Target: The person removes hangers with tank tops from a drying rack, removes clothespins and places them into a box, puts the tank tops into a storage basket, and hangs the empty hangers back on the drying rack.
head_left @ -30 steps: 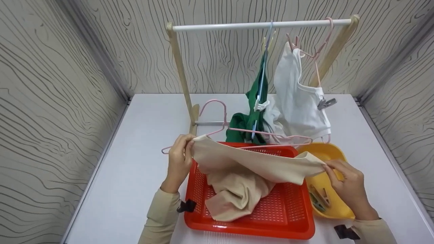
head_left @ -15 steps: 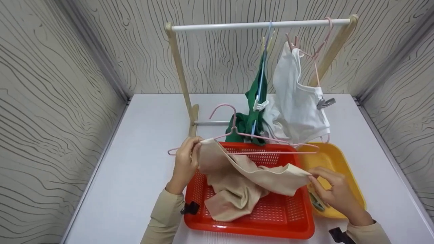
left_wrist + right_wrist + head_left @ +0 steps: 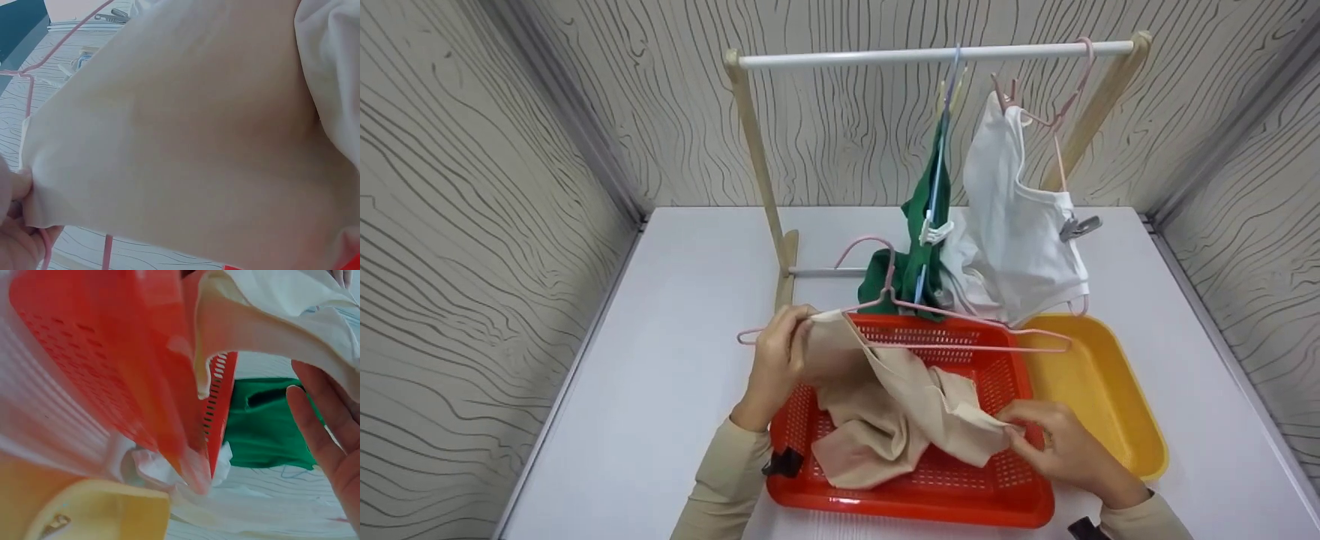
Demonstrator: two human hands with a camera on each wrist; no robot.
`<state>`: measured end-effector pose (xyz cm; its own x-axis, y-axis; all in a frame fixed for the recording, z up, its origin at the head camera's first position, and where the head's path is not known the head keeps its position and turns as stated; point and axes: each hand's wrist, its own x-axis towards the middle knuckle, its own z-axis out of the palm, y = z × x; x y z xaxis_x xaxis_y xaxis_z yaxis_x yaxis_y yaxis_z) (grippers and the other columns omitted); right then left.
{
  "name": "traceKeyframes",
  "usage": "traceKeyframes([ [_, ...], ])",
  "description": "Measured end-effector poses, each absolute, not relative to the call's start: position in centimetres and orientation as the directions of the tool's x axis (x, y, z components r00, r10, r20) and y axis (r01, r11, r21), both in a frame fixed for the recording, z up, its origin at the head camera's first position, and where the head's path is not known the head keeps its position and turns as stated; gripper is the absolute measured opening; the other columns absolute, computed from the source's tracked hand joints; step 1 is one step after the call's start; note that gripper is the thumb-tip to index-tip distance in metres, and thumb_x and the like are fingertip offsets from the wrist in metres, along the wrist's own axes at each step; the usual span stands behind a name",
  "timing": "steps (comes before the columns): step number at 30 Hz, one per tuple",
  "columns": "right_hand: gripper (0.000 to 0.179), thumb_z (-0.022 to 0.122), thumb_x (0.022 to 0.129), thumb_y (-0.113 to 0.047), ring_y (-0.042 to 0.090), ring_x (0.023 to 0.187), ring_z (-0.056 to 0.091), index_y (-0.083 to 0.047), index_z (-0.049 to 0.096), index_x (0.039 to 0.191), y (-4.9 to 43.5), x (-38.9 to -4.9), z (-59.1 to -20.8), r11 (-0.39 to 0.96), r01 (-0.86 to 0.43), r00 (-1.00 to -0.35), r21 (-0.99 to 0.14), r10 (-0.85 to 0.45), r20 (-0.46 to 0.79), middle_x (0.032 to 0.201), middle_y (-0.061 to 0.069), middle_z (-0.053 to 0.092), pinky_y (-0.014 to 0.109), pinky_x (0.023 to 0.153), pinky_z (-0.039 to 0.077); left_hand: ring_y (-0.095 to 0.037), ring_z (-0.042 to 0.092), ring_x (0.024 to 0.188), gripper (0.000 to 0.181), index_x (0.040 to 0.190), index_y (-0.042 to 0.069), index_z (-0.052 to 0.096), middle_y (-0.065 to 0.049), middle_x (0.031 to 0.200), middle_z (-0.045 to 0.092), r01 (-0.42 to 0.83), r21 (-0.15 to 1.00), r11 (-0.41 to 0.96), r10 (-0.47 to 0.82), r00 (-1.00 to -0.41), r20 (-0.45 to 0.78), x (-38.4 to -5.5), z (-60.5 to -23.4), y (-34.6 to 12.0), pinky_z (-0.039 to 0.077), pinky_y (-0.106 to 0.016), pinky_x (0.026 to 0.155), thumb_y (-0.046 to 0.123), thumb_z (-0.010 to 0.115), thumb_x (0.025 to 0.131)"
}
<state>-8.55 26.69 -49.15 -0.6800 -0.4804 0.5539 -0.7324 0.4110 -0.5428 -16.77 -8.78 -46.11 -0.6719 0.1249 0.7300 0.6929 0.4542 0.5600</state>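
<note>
A beige garment (image 3: 877,375) hangs in folds into the red basket (image 3: 990,510), its top edge stretched between both hands. My left hand (image 3: 777,364) pinches the left corner of that edge together with a pink hanger (image 3: 1005,349). The hanger's hook points up, and its right arm reaches out over the basket. My right hand (image 3: 1057,442) pinches the other end of the edge between thumb and fingers, low above the basket's right side. In the left wrist view the garment (image 3: 169,140) fills most of the frame, with the left fingertips at its corner.
Behind the basket stands a wooden rack with a white rail (image 3: 840,58). A green garment (image 3: 919,225) and a white garment (image 3: 1009,202) hang from it on hangers with clothespins. A yellow tray (image 3: 1155,450) sits right of the basket, partly behind my right hand.
My right hand has moved left and down toward the basket with its end of the garment, so the edge sags. My left hand and the hanger have shifted slightly right and down.
</note>
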Motion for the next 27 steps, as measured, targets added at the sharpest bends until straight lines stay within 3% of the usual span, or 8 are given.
traceKeyframes([
  [8, 0.020, 0.071, 0.082, -0.006, 0.003, 0.079, 0.067, -0.021, 0.071, 0.095, 25.8, -8.1, -49.6, 0.497, -0.682, -0.717, -0.537, -0.597, 0.359, 0.087, -0.009, 0.073, 0.003, 0.079, 0.048, -0.018, 0.064, 0.084, 0.010, 0.098, -0.003, 0.061, -0.011, 0.091, 0.065, 0.704, 0.548, 0.451, 0.165, -0.670, 0.724, -16.5, -46.2, -8.4, 0.059, -0.031, 0.075, -0.007, 0.058, 0.090],
  [12, 0.017, 0.068, 0.086, -0.005, 0.003, 0.078, 0.067, -0.019, 0.072, 0.094, 25.8, -8.1, -49.5, 0.438, -0.679, -0.708, -0.589, -0.603, 0.368, 0.085, -0.006, 0.073, 0.004, 0.078, 0.048, -0.018, 0.064, 0.083, 0.010, 0.099, -0.003, 0.061, -0.011, 0.091, 0.065, 0.692, 0.563, 0.451, 0.168, -0.686, 0.708, -16.4, -46.3, -8.4, 0.058, -0.030, 0.074, -0.006, 0.057, 0.091],
  [15, 0.019, 0.068, 0.083, 0.002, 0.004, 0.075, 0.065, -0.015, 0.071, 0.092, 25.7, -8.3, -49.4, 0.391, -0.705, -0.686, -0.592, -0.588, 0.429, 0.082, -0.002, 0.072, 0.007, 0.075, 0.049, -0.017, 0.064, 0.084, 0.009, 0.099, -0.002, 0.062, -0.010, 0.091, 0.065, 0.682, 0.575, 0.452, 0.171, -0.699, 0.695, -16.3, -46.3, -8.4, 0.057, -0.030, 0.075, -0.004, 0.057, 0.092],
  [20, 0.022, 0.074, 0.077, 0.002, 0.007, 0.075, 0.065, -0.015, 0.071, 0.091, 25.9, -8.8, -49.2, 0.435, -0.741, -0.670, -0.511, -0.525, 0.525, 0.080, 0.000, 0.072, 0.007, 0.075, 0.049, -0.017, 0.064, 0.086, 0.010, 0.099, 0.000, 0.062, -0.009, 0.092, 0.066, 0.681, 0.569, 0.461, 0.181, -0.700, 0.691, -16.3, -46.4, -8.3, 0.056, -0.031, 0.076, -0.003, 0.058, 0.092],
  [27, 0.035, 0.077, 0.063, 0.014, 0.003, 0.077, 0.065, -0.011, 0.072, 0.088, 26.2, -9.1, -48.1, 0.544, -0.685, -0.713, -0.484, -0.367, 0.597, 0.080, 0.001, 0.072, 0.003, 0.077, 0.048, -0.017, 0.063, 0.085, 0.011, 0.100, -0.001, 0.062, -0.009, 0.091, 0.066, 0.694, 0.553, 0.462, 0.195, -0.687, 0.700, -16.4, -46.6, -8.2, 0.056, -0.031, 0.076, -0.004, 0.058, 0.091],
])
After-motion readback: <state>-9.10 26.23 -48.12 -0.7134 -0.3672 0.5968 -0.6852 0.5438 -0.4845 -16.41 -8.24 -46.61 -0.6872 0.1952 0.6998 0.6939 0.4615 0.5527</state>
